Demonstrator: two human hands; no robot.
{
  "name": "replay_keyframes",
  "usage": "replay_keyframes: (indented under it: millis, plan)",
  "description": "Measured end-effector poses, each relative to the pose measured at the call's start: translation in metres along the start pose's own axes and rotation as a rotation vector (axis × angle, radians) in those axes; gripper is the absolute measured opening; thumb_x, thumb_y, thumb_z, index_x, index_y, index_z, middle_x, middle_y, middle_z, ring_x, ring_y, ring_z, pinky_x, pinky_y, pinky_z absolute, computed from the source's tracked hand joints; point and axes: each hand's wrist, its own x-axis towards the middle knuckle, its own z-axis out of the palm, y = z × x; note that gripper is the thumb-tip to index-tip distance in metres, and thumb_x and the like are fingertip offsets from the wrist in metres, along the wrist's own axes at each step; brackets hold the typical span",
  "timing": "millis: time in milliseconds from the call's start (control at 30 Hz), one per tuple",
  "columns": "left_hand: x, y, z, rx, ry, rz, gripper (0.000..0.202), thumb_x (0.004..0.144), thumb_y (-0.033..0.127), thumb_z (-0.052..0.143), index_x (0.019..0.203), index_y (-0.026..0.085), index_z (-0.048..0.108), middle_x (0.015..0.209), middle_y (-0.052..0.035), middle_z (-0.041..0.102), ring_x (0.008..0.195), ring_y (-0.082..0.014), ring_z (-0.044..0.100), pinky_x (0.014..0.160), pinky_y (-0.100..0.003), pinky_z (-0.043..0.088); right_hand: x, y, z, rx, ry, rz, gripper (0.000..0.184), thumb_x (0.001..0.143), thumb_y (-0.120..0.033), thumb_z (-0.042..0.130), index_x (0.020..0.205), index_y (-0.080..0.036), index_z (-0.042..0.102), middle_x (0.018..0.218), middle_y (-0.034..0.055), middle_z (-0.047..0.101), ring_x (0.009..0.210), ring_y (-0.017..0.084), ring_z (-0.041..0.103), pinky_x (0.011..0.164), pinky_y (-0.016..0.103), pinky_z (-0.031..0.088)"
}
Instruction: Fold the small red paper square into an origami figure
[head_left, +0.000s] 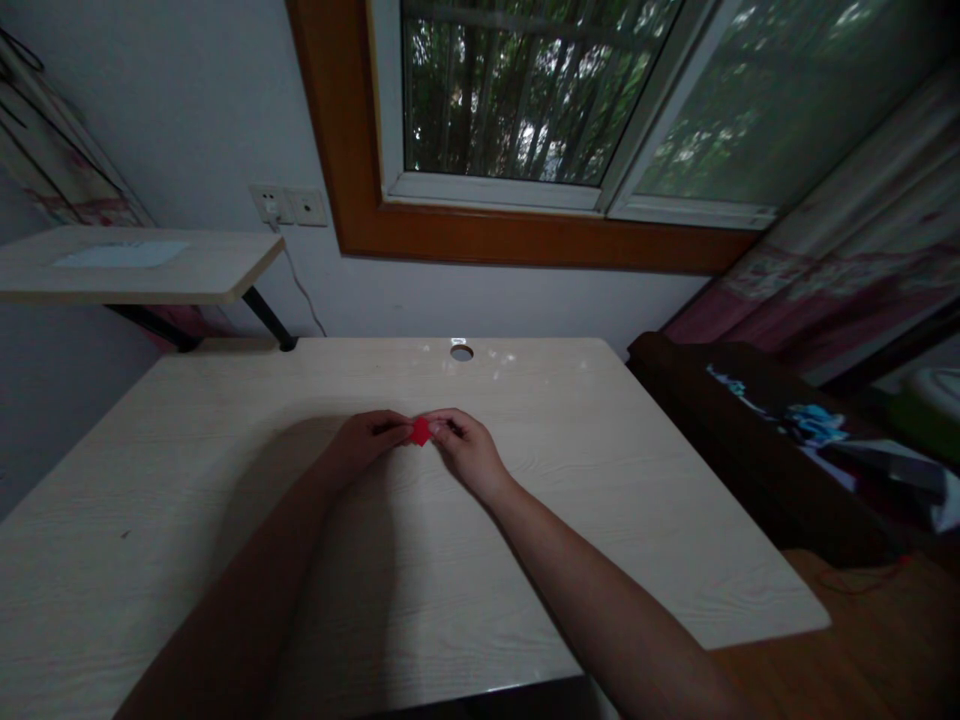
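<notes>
At the middle of the pale wood-grain table (225, 480), I have both hands closed on a small red folded paper piece (421, 431). The left hand (371, 435) pinches its left side and the right hand (469, 450) its right, fingertips nearly meeting over it. It sits at or just above the tabletop; I cannot tell which. I judge the folding well along, since the piece is already compact with an angular outline. Its creases are too small for me to read, so I cannot say what is left. Open tabletop lies all round the hands. The round cable hole (461, 351) is well beyond them toward the wall, and the near edge passes under my forearms. The right edge runs beside dark wooden furniture (750, 450), well apart from the piece.
</notes>
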Motion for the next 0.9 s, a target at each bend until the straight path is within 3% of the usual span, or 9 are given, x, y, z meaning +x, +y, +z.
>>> replay_keyframes:
  millis: [367,900]
  plan:
    - [-0.0003,0.0069,-0.0022,0.095,-0.04,-0.009,0.032,0.083,0.046,0.061,0.091,0.018,0.075,0.088,-0.0036,0.076,0.085,-0.0207,0.068,0.08,-0.029,0.05,0.0016,0.0052,-0.0001,-0.009,0.007,-0.012,0.018,0.085,-0.032,0.065,0.096,-0.021,0.074,0.097,0.0061,0.075,0.091,0.021,0.067,0.088,0.034,0.05]
    - [-0.0014,0.0066,-0.0008,0.058,-0.037,-0.009,0.03,0.081,0.044,0.065,0.094,0.019,0.075,0.09,-0.004,0.077,0.086,-0.0216,0.069,0.083,-0.031,0.051,0.0017,0.0009,-0.0016,-0.076,-0.018,-0.044,0.016,0.085,-0.031,0.065,0.094,-0.023,0.077,0.096,0.0058,0.075,0.093,0.021,0.067,0.088,0.034,0.051]
